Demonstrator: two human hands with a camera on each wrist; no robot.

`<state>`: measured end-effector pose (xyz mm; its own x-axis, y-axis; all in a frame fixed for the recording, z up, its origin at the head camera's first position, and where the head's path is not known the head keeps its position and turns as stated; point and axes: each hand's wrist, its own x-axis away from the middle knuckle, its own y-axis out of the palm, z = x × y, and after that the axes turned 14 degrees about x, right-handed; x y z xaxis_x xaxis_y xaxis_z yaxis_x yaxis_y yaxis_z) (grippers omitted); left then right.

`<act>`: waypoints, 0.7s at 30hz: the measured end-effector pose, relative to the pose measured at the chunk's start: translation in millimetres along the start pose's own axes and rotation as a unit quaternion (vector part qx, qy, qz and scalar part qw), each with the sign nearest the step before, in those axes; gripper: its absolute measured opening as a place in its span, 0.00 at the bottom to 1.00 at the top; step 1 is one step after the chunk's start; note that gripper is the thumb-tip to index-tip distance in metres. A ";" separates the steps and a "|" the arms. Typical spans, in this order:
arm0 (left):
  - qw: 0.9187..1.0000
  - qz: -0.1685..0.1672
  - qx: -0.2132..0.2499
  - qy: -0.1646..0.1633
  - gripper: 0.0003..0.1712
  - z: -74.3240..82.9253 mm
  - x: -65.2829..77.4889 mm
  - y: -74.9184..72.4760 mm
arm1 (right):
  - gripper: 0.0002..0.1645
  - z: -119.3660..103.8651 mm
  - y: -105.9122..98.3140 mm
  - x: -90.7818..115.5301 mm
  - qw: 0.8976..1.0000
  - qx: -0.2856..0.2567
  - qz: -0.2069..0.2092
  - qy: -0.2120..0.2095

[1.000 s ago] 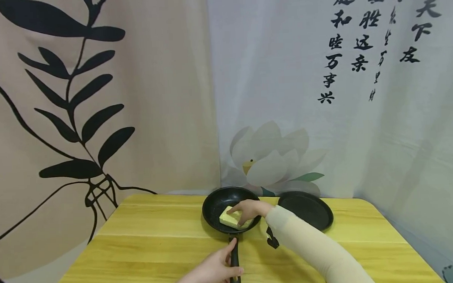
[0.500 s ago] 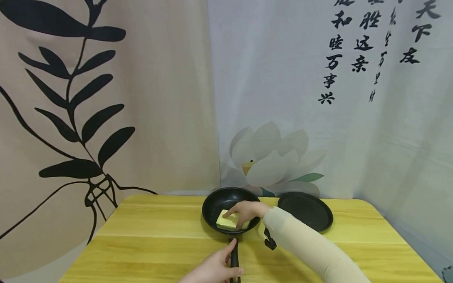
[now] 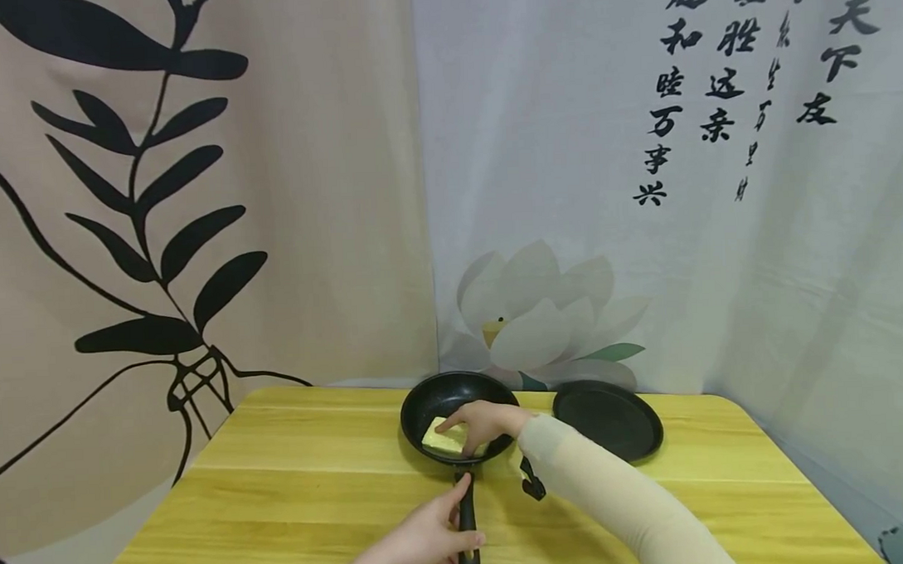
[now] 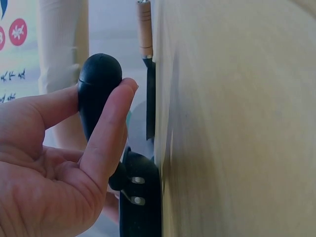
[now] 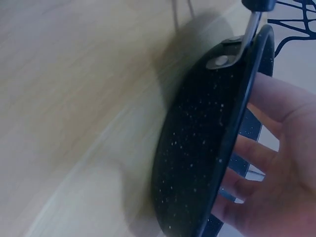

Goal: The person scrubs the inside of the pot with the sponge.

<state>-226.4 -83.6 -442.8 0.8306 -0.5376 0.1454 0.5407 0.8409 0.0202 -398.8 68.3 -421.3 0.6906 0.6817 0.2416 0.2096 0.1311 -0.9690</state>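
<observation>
A black frying pan (image 3: 426, 407) stands on the table, its handle (image 3: 467, 505) toward me. My left hand (image 3: 430, 533) grips that handle; in the left wrist view the thumb and fingers lie on both sides of the dark handle (image 4: 96, 94). Inside the pan lies a pale yellow block that looks like a sponge (image 3: 434, 439). My right hand (image 3: 488, 419) holds it from above, partly covering it. From the right wrist view, the speckled outer wall of the pan (image 5: 197, 143) hides the sponge and the fingertips of my right hand (image 5: 289, 163).
Right of the frying pan lies a flat black round pan (image 3: 609, 422), partly behind my right sleeve (image 3: 615, 488). A wooden handle (image 4: 144, 29) shows beyond the frying pan in the left wrist view. The wooden table (image 3: 301, 470) ends at a printed curtain (image 3: 345, 236).
My right hand and the sponge have slid a little to the left inside the pan. The left hand keeps its grip on the handle, and the pan has hardly moved.
</observation>
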 end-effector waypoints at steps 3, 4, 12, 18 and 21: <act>1.000 0.000 0.000 0.000 0.47 0.3 0.4 -0.5 | 0.39 -1.9 0.1 -3.0 1.000 -0.001 0.005 -0.002; 1.000 -0.001 -0.001 0.000 0.47 0.3 0.5 -0.7 | 0.39 -2.5 0.0 -3.9 1.000 -0.002 0.006 -0.004; 1.000 0.003 -0.002 0.004 0.48 -0.9 0.1 -1.6 | 0.40 -6.5 -1.2 -12.1 1.000 -0.019 0.020 -0.012; 1.000 0.005 -0.005 -0.003 0.47 -0.5 -0.4 -1.7 | 0.40 -8.3 -0.1 -19.9 1.000 -0.007 0.029 -0.001; 1.000 0.003 -0.006 -0.007 0.47 -0.9 -1.8 -2.4 | 0.40 -7.6 1.2 -23.9 0.999 0.003 0.032 0.011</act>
<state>-229.1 -84.7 -444.0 0.8318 -0.5319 0.1590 0.5377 0.8431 0.0076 -409.7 46.6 -427.9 0.7173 0.6732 0.1795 0.1599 0.0917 -0.9829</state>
